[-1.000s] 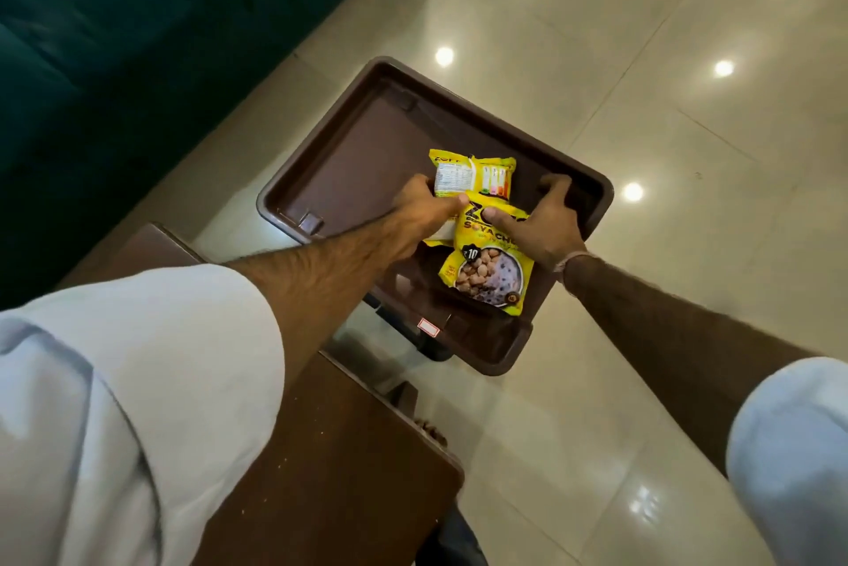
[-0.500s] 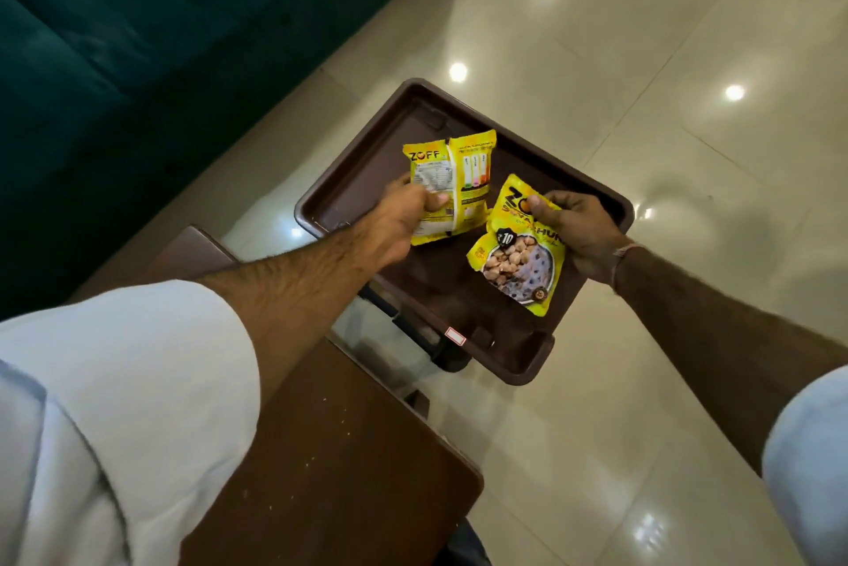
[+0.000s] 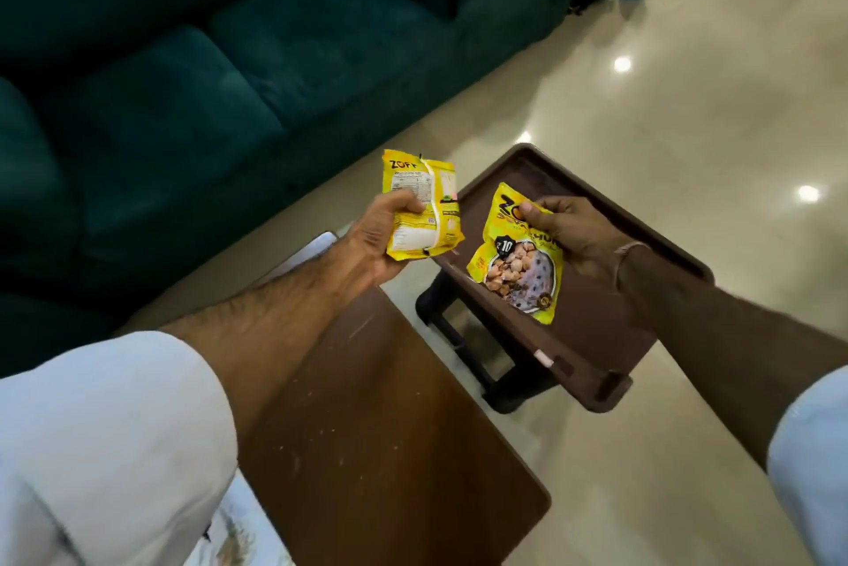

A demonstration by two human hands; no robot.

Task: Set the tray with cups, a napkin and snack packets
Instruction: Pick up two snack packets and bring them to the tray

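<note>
My left grip: closed on back-facing packet. Right grip: closed on front-facing packet. Step: snacks. Next: lay both in tray.

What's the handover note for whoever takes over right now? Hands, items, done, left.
Left hand: grip closed on a yellow snack packet, back label facing the camera, held up off to the left of the tray.
Right hand: grip closed on the top of a second yellow packet, printed front showing, held over the brown tray.
The tray sits on a dark stool beside the wooden table; its visible surface is bare.
Done: nothing is set on the tray as it stands.
Left: lay both packets in the tray, then add cups and napkin. Neither is in view.
</note>
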